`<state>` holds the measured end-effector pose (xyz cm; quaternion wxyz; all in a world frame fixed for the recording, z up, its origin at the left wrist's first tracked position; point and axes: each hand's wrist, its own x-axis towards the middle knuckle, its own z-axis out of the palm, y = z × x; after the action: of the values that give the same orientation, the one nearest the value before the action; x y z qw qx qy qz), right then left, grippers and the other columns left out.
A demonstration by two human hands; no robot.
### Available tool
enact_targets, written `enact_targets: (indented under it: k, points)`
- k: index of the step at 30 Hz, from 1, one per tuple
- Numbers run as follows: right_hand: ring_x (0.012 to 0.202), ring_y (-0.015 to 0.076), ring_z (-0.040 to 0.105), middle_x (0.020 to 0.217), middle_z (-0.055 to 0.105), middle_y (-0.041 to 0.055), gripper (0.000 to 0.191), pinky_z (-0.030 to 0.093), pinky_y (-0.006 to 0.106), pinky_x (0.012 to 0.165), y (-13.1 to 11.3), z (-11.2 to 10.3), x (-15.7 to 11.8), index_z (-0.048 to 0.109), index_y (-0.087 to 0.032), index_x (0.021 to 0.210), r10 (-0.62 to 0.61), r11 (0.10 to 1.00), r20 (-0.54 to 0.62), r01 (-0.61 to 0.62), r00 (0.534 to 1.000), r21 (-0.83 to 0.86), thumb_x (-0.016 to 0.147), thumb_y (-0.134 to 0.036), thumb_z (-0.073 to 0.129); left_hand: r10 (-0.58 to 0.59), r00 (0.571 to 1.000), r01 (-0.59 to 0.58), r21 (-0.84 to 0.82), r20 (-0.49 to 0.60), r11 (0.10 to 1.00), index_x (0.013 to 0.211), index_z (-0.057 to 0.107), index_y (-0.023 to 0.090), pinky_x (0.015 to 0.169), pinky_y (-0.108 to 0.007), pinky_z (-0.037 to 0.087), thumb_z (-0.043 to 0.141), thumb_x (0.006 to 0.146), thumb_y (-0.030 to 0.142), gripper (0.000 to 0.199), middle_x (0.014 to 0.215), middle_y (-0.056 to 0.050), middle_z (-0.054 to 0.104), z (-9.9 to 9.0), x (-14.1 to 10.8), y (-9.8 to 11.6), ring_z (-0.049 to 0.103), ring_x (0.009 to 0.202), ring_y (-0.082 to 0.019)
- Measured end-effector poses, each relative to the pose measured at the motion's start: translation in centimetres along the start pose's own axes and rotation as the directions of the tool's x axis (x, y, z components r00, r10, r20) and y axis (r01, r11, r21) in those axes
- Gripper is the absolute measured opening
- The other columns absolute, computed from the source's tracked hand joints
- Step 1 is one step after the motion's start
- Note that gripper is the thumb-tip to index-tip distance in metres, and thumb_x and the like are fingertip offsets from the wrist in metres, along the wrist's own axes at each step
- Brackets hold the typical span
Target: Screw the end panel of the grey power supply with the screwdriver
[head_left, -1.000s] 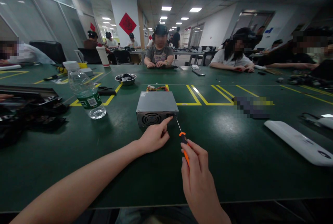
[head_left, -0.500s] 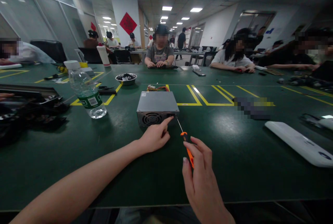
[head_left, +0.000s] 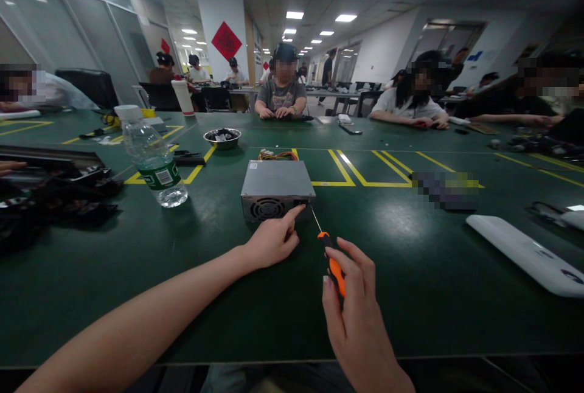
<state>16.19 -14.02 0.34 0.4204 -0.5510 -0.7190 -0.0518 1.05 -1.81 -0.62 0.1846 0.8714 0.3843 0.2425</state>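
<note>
A grey computer power supply [head_left: 276, 179] sits on the green table, its fan grille facing me and its bundled wires at the back. My left hand [head_left: 274, 242] reaches to its front, index finger stretched out and touching the face near the right end, the other fingers loosely curled. In my right hand [head_left: 353, 302] is a screwdriver [head_left: 336, 271] with an orange and black handle, held between thumb and fingers. Its thin shaft slants up to the right front edge of the power supply. The left fingertip partly hides the spot beside the tip.
On the left stand a clear bottle [head_left: 159, 175] and a metal bowl [head_left: 222, 137] of small parts. Dark plastic parts [head_left: 55, 189] lie at far left. A white casing [head_left: 524, 253] and a blurred dark object [head_left: 442, 191] lie right. People [head_left: 281, 92] sit across the table.
The fingers of my right hand have shifted slightly around the screwdriver, and its handle shows a little more orange. My left hand and the power supply keep their places.
</note>
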Motion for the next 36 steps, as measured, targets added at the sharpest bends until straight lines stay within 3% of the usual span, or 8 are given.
enact_targets:
  k: [5,10,17,20,25,29,33,36]
  points:
    - [0.104,0.0209,0.061,0.114,0.055,0.0144,0.027,0.058,0.031,0.074,-0.11,0.23,-0.13,0.045,-0.018,0.117,-0.061,0.996,-0.007,0.061,0.998,-0.066,0.091,-0.017,0.037,0.000,1.000,0.000,-0.009,0.014,1.000,0.139,0.024,0.017,0.059,-0.023,0.036,0.042,0.080,0.017,0.061,0.065,0.007,0.049,-0.06,-0.06,-0.08,0.048,0.056,-0.010]
    - [0.094,0.0196,0.065,0.108,0.059,0.0117,0.025,0.059,0.030,0.068,0.66,0.05,-0.12,0.047,-0.019,0.114,0.029,0.997,-0.044,-0.031,0.999,-0.064,0.094,-0.025,0.034,-0.005,1.000,0.005,-0.014,0.024,1.000,0.139,0.023,0.017,0.060,-0.023,0.037,0.042,0.080,0.017,0.062,0.067,0.006,0.050,-0.15,-0.14,-0.04,0.050,0.060,-0.011]
    - [0.113,0.0218,0.055,0.124,0.047,0.0175,0.030,0.057,0.033,0.079,-0.16,0.38,-0.15,0.042,-0.016,0.120,-0.029,1.000,0.015,0.029,0.999,-0.008,0.091,-0.016,0.034,-0.016,1.000,0.016,0.007,0.015,1.000,0.139,0.023,0.017,0.058,-0.023,0.035,0.043,0.079,0.017,0.063,0.065,0.006,0.050,0.04,-0.09,-0.09,0.049,0.057,-0.011]
    - [0.104,0.0206,0.061,0.124,0.050,0.0172,0.032,0.058,0.031,0.074,-0.15,0.51,-0.27,0.040,-0.017,0.123,-0.026,1.000,0.028,0.026,0.999,-0.003,0.092,-0.016,0.033,-0.014,1.000,0.014,0.013,0.019,1.000,0.139,0.023,0.017,0.059,-0.023,0.036,0.043,0.080,0.017,0.063,0.067,0.006,0.051,0.06,-0.07,-0.13,0.049,0.057,-0.011]
    - [0.093,0.0194,0.066,0.113,0.060,0.0127,0.028,0.058,0.030,0.070,0.38,0.20,-0.06,0.044,-0.019,0.119,0.029,0.999,-0.063,-0.030,0.998,-0.029,0.094,-0.025,0.035,-0.015,0.999,0.015,0.003,0.030,1.000,0.140,0.021,0.018,0.061,-0.023,0.038,0.043,0.079,0.017,0.064,0.067,0.006,0.052,-0.04,-0.13,-0.12,0.051,0.060,-0.011]
    - [0.099,0.0200,0.063,0.109,0.060,0.0113,0.025,0.057,0.033,0.075,0.45,0.09,0.16,0.046,-0.020,0.115,0.017,1.000,-0.085,-0.017,0.996,-0.005,0.092,-0.026,0.038,-0.012,0.999,0.012,0.002,0.030,1.000,0.140,0.021,0.018,0.061,-0.023,0.038,0.043,0.079,0.017,0.064,0.068,0.006,0.052,-0.07,-0.17,-0.04,0.052,0.062,-0.012]
    - [0.114,0.0227,0.054,0.121,0.050,0.0147,0.029,0.054,0.039,0.084,0.02,0.28,0.17,0.044,-0.019,0.117,-0.017,0.999,-0.061,0.020,0.998,0.047,0.089,-0.018,0.038,-0.012,1.000,0.012,0.000,0.022,1.000,0.139,0.022,0.017,0.060,-0.023,0.037,0.043,0.079,0.016,0.064,0.067,0.006,0.053,-0.01,-0.14,0.01,0.051,0.059,-0.011]
    - [0.114,0.0214,0.054,0.124,0.051,0.0151,0.032,0.055,0.036,0.082,-0.22,0.41,0.12,0.041,-0.018,0.121,-0.053,0.998,-0.026,0.054,0.998,0.030,0.089,-0.015,0.037,-0.009,1.000,0.009,-0.005,0.024,1.000,0.140,0.022,0.017,0.059,-0.023,0.037,0.044,0.080,0.017,0.064,0.067,0.006,0.053,-0.01,-0.12,0.01,0.050,0.058,-0.011]
